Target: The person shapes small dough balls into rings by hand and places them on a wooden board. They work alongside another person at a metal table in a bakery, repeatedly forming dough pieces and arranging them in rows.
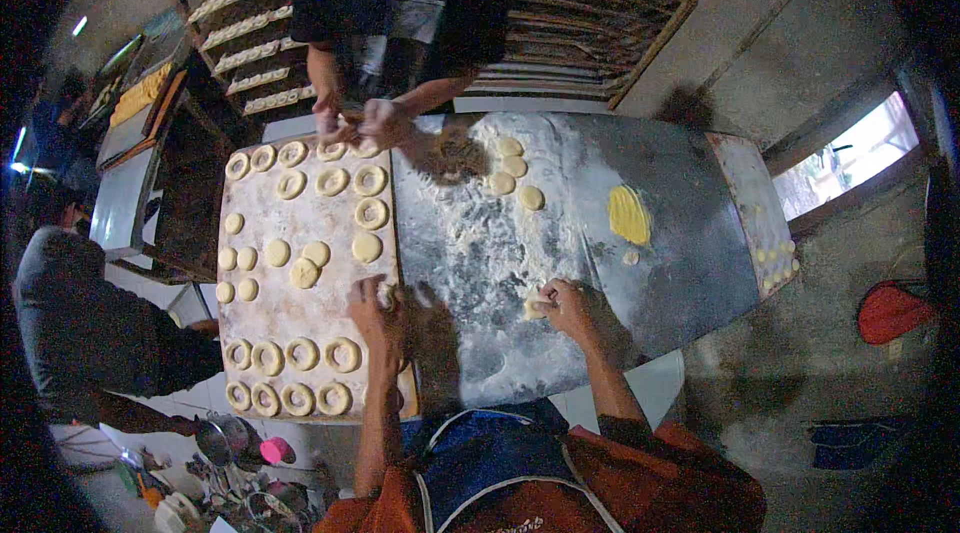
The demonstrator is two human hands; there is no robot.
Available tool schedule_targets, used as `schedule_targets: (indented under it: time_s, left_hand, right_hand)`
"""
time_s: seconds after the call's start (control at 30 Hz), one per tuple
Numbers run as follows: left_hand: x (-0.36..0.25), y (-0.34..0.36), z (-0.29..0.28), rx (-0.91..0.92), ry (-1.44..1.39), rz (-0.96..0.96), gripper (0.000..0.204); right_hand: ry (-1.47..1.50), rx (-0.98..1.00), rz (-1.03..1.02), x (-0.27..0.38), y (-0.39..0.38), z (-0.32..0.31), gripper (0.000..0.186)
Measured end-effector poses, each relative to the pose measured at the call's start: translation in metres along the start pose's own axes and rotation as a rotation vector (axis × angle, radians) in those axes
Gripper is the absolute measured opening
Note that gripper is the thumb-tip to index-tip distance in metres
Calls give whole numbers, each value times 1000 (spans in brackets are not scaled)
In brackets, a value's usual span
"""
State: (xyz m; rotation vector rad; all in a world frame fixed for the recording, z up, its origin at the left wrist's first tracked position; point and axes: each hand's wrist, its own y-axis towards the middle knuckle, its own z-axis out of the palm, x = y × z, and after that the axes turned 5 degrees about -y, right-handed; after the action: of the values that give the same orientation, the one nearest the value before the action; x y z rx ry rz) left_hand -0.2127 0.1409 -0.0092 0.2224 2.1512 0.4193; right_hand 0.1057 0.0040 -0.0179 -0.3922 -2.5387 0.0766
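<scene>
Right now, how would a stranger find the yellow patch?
Start at the grey, floured table. Look beyond the right hand, slightly rightward, for the yellow patch. Its stronger yellow sets it apart from the pale dough discs on its left.

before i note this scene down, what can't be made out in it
- Head view: whether the left hand holds anything; the hand itself hides its underside.
- Head view: the full shape of the dough piece; the right hand covers part of it.
- Head view: what the co-worker's hands are handling; hidden by the hands and blurred.
- Head view: detail on the pale rounds at far right; too small.
</scene>
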Motion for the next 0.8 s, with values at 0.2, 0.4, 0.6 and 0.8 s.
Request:
schedule_targets:
  time_s: [0.2,0.4,0.6,0.8]
  left_hand:
    - [-95,-53,82,631,-662,-365,29]
    - [-146,-86,124,507,-941,-622,26]
    - [-174,-107,147,406,-753,-451,24]
    - [-200,-123,165,277,-1104,-621,24]
  right_hand:
    - [693,42,-66,-9,9,2,30]
    - [937,-10,-141,-17,6,-24,42]
    - [736,-62,-183,-32,-1,-51,58]
    - [1048,242,-201,-44,-10,-72,62]
